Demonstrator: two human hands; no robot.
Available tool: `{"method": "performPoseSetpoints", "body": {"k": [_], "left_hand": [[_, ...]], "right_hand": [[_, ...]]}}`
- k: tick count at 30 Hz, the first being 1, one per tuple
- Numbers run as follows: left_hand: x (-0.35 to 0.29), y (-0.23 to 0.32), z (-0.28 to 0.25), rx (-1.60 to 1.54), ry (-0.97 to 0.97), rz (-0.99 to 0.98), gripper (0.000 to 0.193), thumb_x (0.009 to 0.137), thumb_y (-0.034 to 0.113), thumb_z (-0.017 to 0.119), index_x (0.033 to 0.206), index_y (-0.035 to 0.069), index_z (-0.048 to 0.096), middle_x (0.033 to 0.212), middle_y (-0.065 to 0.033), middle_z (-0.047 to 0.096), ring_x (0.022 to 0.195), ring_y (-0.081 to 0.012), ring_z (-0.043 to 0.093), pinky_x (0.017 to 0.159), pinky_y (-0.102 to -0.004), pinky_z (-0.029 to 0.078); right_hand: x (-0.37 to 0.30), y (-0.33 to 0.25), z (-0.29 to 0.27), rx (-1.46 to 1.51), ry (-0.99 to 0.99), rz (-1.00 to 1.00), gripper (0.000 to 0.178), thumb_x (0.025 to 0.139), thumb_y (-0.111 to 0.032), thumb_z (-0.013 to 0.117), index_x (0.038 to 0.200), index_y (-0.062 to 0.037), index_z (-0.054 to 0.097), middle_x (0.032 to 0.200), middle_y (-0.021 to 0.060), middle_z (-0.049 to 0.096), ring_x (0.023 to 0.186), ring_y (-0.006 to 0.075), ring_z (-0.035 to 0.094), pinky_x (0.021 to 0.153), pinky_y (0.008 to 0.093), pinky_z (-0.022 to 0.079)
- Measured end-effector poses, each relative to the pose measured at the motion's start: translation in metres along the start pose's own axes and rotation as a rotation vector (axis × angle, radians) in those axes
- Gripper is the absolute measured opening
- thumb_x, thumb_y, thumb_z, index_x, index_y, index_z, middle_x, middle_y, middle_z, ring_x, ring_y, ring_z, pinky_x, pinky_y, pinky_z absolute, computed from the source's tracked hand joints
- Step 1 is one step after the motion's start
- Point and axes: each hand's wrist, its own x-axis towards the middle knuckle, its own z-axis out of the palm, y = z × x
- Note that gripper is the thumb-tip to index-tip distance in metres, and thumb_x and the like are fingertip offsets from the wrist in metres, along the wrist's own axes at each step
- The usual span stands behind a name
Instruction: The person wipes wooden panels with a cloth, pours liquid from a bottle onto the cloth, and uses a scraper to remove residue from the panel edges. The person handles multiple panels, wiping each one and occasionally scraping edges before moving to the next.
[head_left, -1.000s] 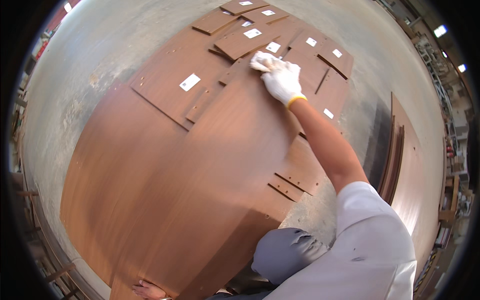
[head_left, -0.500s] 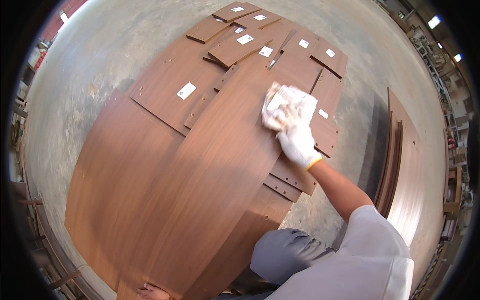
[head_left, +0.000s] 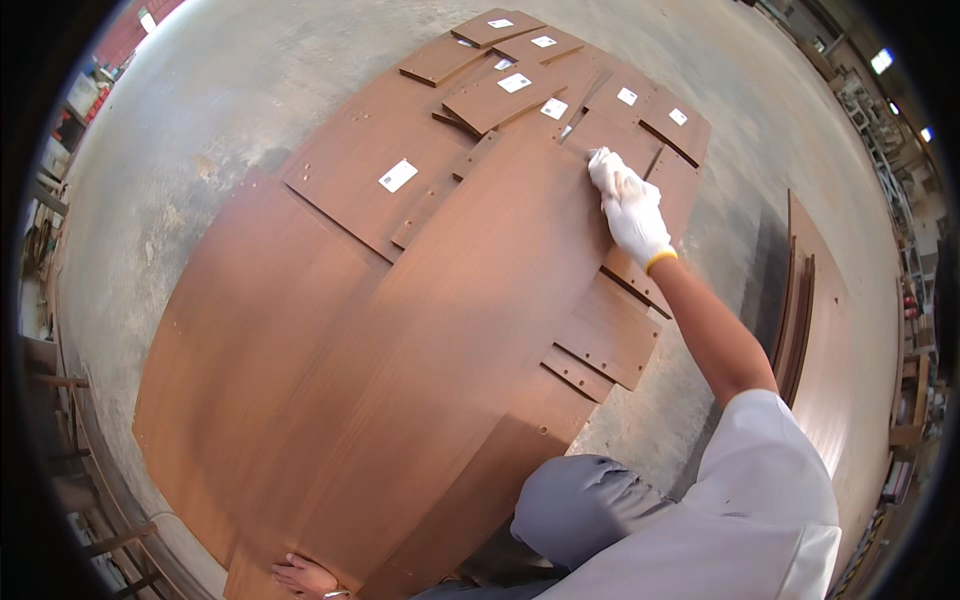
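My right hand (head_left: pixel 632 208), in a white knit glove with a yellow cuff edge, presses a bunched white cloth (head_left: pixel 602 165) near the far right edge of a long brown wood-grain panel (head_left: pixel 440 330). Most of the cloth is hidden under the glove. Bare and with fingers spread, my left hand (head_left: pixel 305 577) lies on the near end of that same panel.
Smaller brown boards (head_left: pixel 510 95) with white labels lie overlapped at the far end. Drilled boards (head_left: pixel 605 335) stick out on the right. More long panels (head_left: pixel 820 350) stand on the concrete floor (head_left: pixel 740 110) farther right. Shelving (head_left: pixel 905 250) lines the right side.
My right hand has moved slightly up and right along the panel. The cloth, spread out before, is now bunched under the glove. My left hand stays on the near end.
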Motion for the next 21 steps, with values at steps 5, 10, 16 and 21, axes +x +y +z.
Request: {"method": "performPoseSetpoints", "body": {"k": [5,10,16,21], "left_hand": [[-0.017,0.023,-0.036,0.077,-0.051,-0.022,0.076,0.108,0.060,0.030,0.161,0.005,0.030,0.168,-0.0184,0.028,0.155,-0.0367,0.026,0.117,-0.0643,0.029],[-0.020,0.037,-0.024,0.025,-0.068,0.013,0.076,0.107,0.059,0.030,0.160,0.005,0.031,0.168,-0.0190,0.029,0.155,-0.0367,0.026,0.117,-0.0648,0.029],[-0.018,0.027,-0.045,0.011,-0.045,-0.045,0.073,0.107,0.056,0.032,0.159,0.005,0.033,0.168,-0.0190,0.028,0.156,-0.0350,0.025,0.118,-0.0616,0.028],[-0.020,0.031,-0.048,0.009,-0.045,-0.030,0.070,0.107,0.056,0.033,0.158,0.007,0.035,0.167,-0.0191,0.030,0.155,-0.0345,0.027,0.118,-0.0610,0.029]], "right_hand": [[0.026,-0.033,0.008,-0.057,-0.024,-0.048,0.040,0.097,-0.028,0.052,0.134,-0.0123,0.057,0.138,0.0190,0.060,0.132,0.0360,0.052,0.115,0.0489,0.034],[0.133,-0.090,0.038,-0.152,0.002,-0.147,0.050,0.103,-0.034,0.045,0.151,-0.0231,0.047,0.148,0.0130,0.055,0.138,0.0311,0.051,0.119,0.0516,0.030],[0.131,-0.112,0.030,0.108,-0.148,-0.102,0.039,0.098,-0.031,0.052,0.135,-0.0219,0.058,0.142,0.0119,0.059,0.123,0.0374,0.062,0.098,0.0480,0.051],[-0.029,-0.067,0.024,0.002,0.016,-0.396,0.047,0.087,-0.004,0.054,0.130,-0.0196,0.063,0.133,0.0130,0.054,0.126,0.0377,0.052,0.108,0.0475,0.044]]}}
